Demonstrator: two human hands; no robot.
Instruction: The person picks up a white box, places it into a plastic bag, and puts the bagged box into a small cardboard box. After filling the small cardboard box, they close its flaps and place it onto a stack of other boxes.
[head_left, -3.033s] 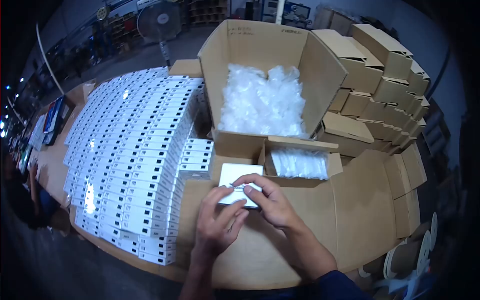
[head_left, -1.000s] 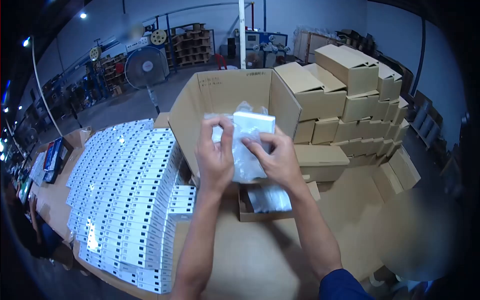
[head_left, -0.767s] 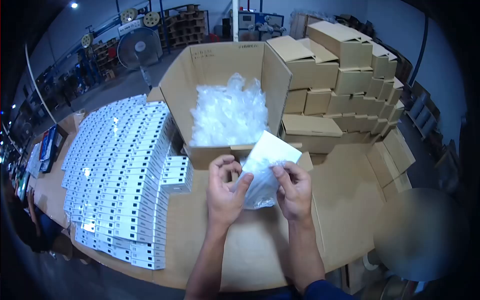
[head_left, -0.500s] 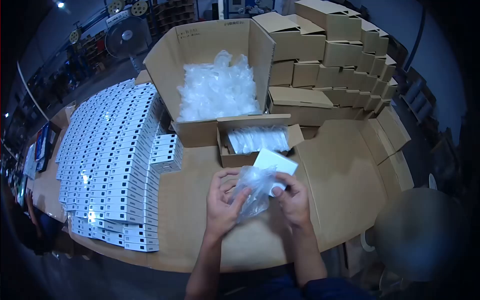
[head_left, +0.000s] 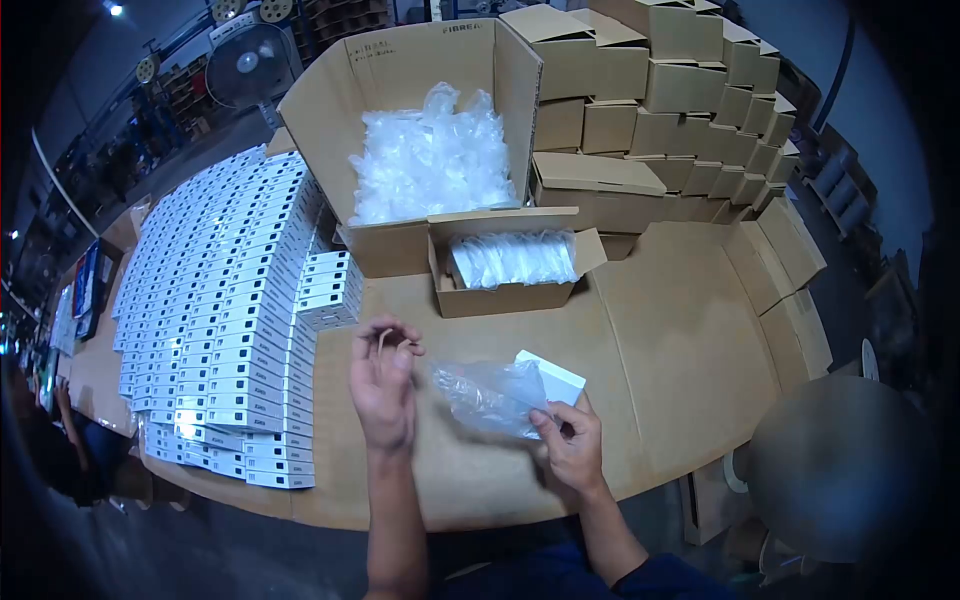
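Saw right hand (head_left: 575, 447) pinching clear plastic bag (head_left: 488, 396) and white box (head_left: 556, 380) above table (head_left: 480, 490); left hand (head_left: 383, 390) half-curled, holding nothing, beside bag. I judged firm pinch, smoothed film best.

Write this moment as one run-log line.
left hand: empty | right hand: holding plastic bag, white box | small carton: open, beyond hands
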